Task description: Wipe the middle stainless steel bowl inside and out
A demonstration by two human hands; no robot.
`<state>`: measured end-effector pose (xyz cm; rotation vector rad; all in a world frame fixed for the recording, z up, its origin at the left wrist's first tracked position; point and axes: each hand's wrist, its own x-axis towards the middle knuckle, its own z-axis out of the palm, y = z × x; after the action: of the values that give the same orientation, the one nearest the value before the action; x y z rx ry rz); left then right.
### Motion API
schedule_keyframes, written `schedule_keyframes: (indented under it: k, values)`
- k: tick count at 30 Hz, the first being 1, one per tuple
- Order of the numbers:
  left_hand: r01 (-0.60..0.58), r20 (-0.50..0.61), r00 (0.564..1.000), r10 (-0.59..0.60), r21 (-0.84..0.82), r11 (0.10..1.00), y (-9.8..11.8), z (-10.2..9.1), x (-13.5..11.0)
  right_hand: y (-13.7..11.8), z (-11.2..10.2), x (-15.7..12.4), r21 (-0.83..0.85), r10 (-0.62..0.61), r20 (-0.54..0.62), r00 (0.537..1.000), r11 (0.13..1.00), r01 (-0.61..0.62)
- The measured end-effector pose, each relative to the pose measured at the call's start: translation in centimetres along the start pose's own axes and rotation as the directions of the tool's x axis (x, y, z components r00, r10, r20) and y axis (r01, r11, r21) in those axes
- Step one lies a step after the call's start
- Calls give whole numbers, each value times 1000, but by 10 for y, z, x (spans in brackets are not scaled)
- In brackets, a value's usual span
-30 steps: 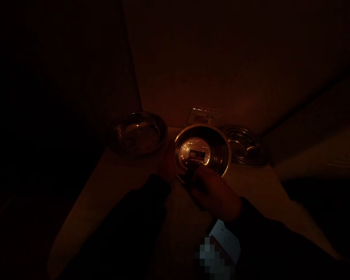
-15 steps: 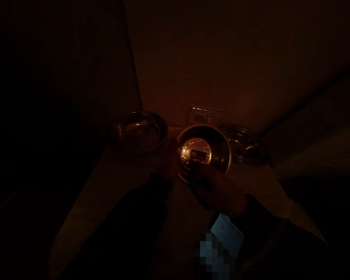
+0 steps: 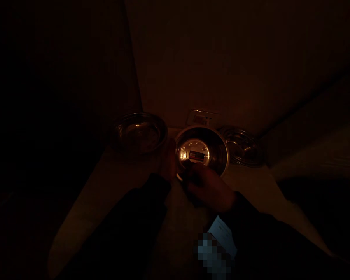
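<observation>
A shiny steel bowl with a dark rectangular label on its inner bottom is tilted toward me on the table. At its left side, my left hand is closed on the wall, though its fingers are mostly lost in the dark. My right hand is at the bowl's near rim with fingers closed on a dark, crumpled, cloth-like thing, which covers part of the near rim. Poor light hides its exact shape.
The pale table meets a wall with a socket plate behind the bowl. A steel basin stands at left, stacked steel dishes at right. Below my right wrist, a lit phone screen is partly blurred out.
My right hand has moved slightly left and down along the bowl's near side with the dark thing. The bowl appears a little further left; my left hand stays at its side.
</observation>
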<state>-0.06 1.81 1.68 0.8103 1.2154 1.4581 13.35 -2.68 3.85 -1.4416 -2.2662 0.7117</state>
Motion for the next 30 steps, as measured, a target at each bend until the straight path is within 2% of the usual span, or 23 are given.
schedule_keyframes:
  k: [7,13,16,19,21,24,28,30]
  values:
    - [-36,44,998,37,-32,999,-10,-2,5,9,-12,-13,-82,-132,34,991,988,134]
    - [-10,-24,1000,10,1,1000,-8,-1,5,-3,9,-9,-59,-216,-93,972,976,212]
    - [-22,-18,1000,22,-12,1000,-7,-2,4,1,11,-15,-159,-283,-71,957,950,269]
    - [3,20,1000,-2,-46,999,-4,1,1,12,-1,-29,-310,-319,-10,948,902,300]
    - [21,43,999,-18,-80,997,-1,4,-1,15,-6,-34,-347,-320,2,947,888,301]
    - [26,23,999,-24,-95,995,2,7,-2,6,1,-26,-293,-297,-29,954,915,276]
    - [6,-95,995,-8,-15,1000,-4,2,3,-7,22,-8,-184,-283,-136,950,949,256]
    - [-15,-82,997,14,-20,1000,-8,-1,6,-3,23,-10,-206,-321,-147,935,935,289]
